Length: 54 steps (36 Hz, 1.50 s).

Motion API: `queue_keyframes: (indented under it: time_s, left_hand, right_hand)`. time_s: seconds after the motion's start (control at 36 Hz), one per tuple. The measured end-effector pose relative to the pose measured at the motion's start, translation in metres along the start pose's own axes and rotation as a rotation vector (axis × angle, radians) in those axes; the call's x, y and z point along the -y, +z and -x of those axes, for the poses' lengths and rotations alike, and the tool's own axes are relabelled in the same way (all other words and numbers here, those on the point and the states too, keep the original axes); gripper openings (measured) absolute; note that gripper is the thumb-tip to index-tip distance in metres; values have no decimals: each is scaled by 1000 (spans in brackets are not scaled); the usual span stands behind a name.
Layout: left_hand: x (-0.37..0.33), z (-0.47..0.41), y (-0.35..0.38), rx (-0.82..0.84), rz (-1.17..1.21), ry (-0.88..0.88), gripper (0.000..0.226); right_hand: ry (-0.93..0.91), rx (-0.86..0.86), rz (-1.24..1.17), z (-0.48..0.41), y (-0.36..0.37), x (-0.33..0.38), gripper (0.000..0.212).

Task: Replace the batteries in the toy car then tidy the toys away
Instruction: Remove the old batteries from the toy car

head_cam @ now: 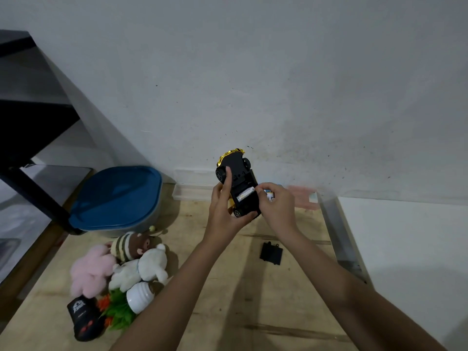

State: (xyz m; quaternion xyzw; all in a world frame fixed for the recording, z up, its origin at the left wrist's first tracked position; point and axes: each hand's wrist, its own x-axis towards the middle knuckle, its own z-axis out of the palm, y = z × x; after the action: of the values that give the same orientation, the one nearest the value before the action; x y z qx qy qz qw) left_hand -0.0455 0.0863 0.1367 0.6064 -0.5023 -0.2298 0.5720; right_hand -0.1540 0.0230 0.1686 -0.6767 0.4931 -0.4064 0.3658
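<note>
A person's left hand (222, 211) grips an upturned black-and-gold toy car (240, 178) above a wooden tabletop (253, 300), its index finger laid straight along the chassis. The curled fingers of the right hand (277, 206) pinch the end of a battery (245, 193) lying in the open compartment, just right of the left fingertips. The black battery cover (271, 254) lies below the right fingers. Plush toys (121, 264) and a blue-lidded bin (119, 198) sit well left of the left fingers.
</note>
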Motion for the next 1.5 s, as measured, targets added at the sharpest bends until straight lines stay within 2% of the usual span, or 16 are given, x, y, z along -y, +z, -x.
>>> queue_keyframes:
  time_s: [0.28,0.44,0.58,0.67,0.75,0.83,0.92,1.25,1.5]
  left_hand:
    - [-2,0,-3,16,-4,3,116]
    - [-3,0,-7,30,19,-21,117]
    - [-5,-1,-13,31,32,-43,118]
    - [-8,-3,-14,30,42,-57,118]
    - [-10,-4,-15,23,49,-72,118]
    - [-11,-6,-15,0,65,-85,118]
    - [-12,-6,-16,-11,88,-93,117]
    - [-16,-5,-19,36,104,-126,118]
    - [-19,-4,-13,44,146,-121,118]
  right_hand:
    - [-1,29,-76,4,-5,-2,16]
    - [100,147,-213,-3,-7,-11,12]
    - [81,250,-293,-4,-17,-4,12]
    - [68,224,-343,-4,-18,-1,11]
    - [0,163,-275,-5,-17,-3,11]
    - [-45,156,-220,-2,-14,-4,19]
    - [-21,163,-292,2,-12,-3,25]
    - [-68,104,-328,4,-10,-7,22]
    - [-35,101,-352,3,-17,-8,16]
